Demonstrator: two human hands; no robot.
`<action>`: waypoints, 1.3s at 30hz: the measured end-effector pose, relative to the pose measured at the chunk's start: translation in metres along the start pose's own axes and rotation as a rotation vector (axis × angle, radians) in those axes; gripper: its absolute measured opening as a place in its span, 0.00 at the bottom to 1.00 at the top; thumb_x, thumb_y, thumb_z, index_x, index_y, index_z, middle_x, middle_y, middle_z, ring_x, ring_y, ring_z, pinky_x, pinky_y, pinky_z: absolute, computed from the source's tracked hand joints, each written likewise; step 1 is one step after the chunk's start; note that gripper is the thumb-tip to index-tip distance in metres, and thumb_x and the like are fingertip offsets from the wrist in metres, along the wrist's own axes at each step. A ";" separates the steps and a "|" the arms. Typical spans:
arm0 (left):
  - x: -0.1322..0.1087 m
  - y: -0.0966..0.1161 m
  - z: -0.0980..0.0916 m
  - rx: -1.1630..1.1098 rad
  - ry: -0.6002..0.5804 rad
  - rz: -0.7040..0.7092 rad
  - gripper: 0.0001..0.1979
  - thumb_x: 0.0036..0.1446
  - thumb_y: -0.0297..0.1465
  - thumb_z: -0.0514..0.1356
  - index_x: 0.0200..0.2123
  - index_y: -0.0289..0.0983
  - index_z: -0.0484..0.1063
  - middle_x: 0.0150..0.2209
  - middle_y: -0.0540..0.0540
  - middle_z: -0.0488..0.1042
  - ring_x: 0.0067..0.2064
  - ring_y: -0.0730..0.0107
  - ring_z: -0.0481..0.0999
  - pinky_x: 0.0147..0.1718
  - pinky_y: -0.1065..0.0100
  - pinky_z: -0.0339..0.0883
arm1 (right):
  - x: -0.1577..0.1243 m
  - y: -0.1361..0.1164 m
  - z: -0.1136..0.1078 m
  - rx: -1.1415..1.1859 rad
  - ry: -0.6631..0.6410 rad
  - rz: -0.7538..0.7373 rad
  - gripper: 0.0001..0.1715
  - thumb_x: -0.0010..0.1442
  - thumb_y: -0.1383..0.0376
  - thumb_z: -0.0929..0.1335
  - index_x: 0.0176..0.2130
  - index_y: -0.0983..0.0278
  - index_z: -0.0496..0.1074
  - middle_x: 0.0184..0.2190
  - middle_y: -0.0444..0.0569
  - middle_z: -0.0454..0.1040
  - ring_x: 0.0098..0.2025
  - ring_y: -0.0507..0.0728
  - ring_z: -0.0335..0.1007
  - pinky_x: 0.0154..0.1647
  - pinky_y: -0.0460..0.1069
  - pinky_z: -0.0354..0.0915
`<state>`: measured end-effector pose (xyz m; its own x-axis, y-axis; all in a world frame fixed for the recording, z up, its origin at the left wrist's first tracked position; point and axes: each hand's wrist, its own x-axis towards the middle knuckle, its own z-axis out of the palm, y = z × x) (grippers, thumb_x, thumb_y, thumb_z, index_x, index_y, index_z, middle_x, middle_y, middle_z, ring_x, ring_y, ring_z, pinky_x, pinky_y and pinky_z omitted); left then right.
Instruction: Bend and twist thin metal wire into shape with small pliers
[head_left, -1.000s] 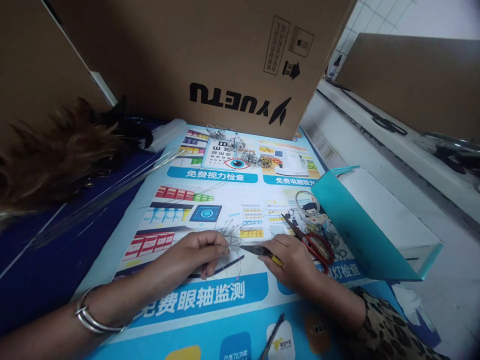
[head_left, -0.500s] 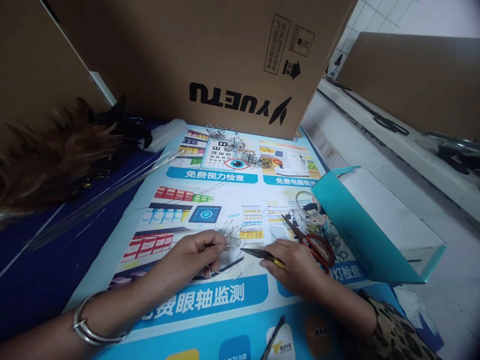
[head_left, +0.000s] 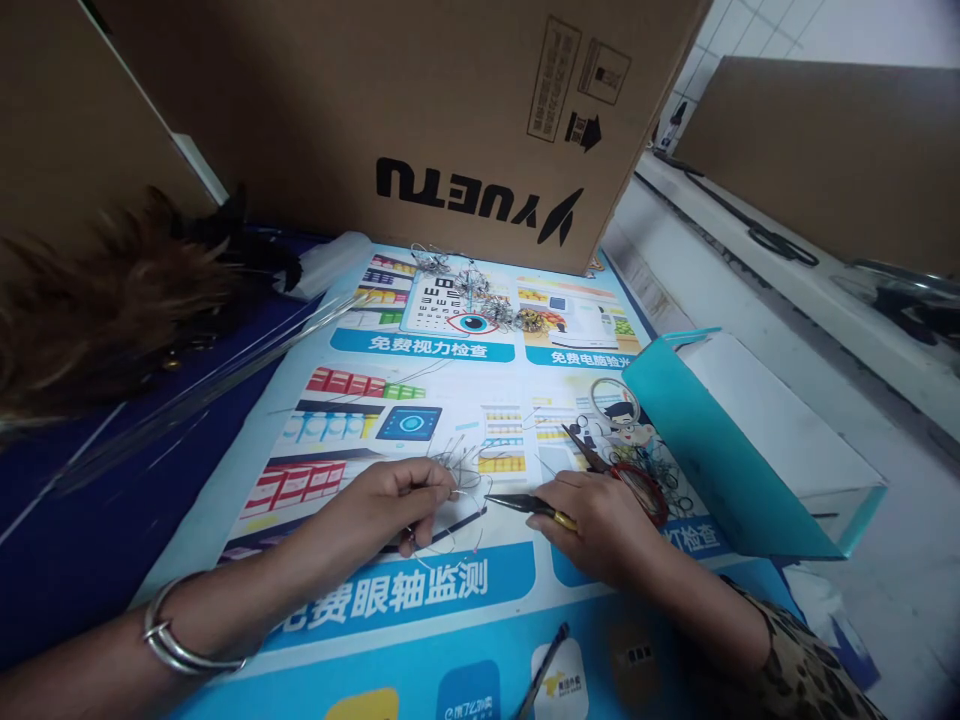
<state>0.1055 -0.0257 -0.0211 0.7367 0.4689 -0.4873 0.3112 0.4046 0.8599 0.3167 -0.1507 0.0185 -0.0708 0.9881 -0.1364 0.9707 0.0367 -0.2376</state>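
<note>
Pinched between the thumb and fingers of my left hand (head_left: pixel 409 500) is a thin, curved metal wire (head_left: pixel 466 494), with loops hanging below the fingers. My right hand (head_left: pixel 600 520) grips black-nosed pliers (head_left: pixel 514 502) with a yellow handle part showing. Their tip points left toward the wire, and I cannot tell whether it touches. Several loose wires (head_left: pixel 457 460) lie just beyond my left fingers. Red-handled scissors (head_left: pixel 637 488) rest beside my right hand, partly hidden by it, next to a pile of small dark wire pieces (head_left: pixel 675 490).
A large cardboard box (head_left: pixel 360 100) stands behind the printed sheet (head_left: pixel 517 605). Tangled wire clusters (head_left: pixel 495 308) lie near it. At right is an open teal box (head_left: pixel 720 460); at left, brown feathers (head_left: pixel 97 300) and long straight wires (head_left: pixel 247 370). A wire coil (head_left: pixel 615 385) sits near the scissors.
My right hand and the pliers have shifted slightly right. The wire in my left hand has turned a little, its loops now hanging differently. The view has tilted slightly.
</note>
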 end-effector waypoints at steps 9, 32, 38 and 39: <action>0.001 0.003 -0.007 -0.059 -0.075 -0.018 0.09 0.51 0.38 0.60 0.30 0.37 0.71 0.16 0.53 0.68 0.18 0.77 0.62 0.18 0.75 0.52 | 0.002 -0.005 -0.013 0.169 -0.064 -0.009 0.10 0.58 0.59 0.65 0.35 0.61 0.72 0.29 0.45 0.73 0.30 0.51 0.68 0.26 0.43 0.54; 0.000 0.011 -0.006 0.051 -0.163 -0.029 0.12 0.52 0.38 0.59 0.35 0.35 0.69 0.27 0.45 0.75 0.29 0.69 0.72 0.24 0.72 0.63 | 0.003 -0.002 -0.013 0.211 -0.106 0.039 0.12 0.59 0.58 0.64 0.30 0.63 0.70 0.28 0.44 0.71 0.29 0.50 0.64 0.25 0.43 0.49; -0.003 0.019 -0.008 0.033 -0.245 -0.028 0.11 0.54 0.36 0.59 0.39 0.36 0.67 0.39 0.43 0.73 0.41 0.62 0.73 0.32 0.68 0.67 | 0.003 0.001 -0.013 0.210 -0.111 0.033 0.11 0.59 0.58 0.63 0.35 0.62 0.71 0.30 0.45 0.72 0.31 0.51 0.65 0.27 0.43 0.51; -0.003 0.020 -0.008 0.028 -0.251 -0.029 0.12 0.54 0.36 0.59 0.40 0.37 0.67 0.40 0.43 0.72 0.41 0.62 0.73 0.32 0.68 0.67 | 0.003 0.001 -0.013 0.209 -0.114 0.030 0.12 0.59 0.58 0.63 0.35 0.62 0.71 0.30 0.45 0.72 0.31 0.51 0.65 0.27 0.43 0.51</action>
<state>0.1044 -0.0129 -0.0035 0.8520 0.2465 -0.4620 0.3483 0.3919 0.8515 0.3203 -0.1458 0.0299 -0.0791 0.9647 -0.2510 0.9049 -0.0361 -0.4242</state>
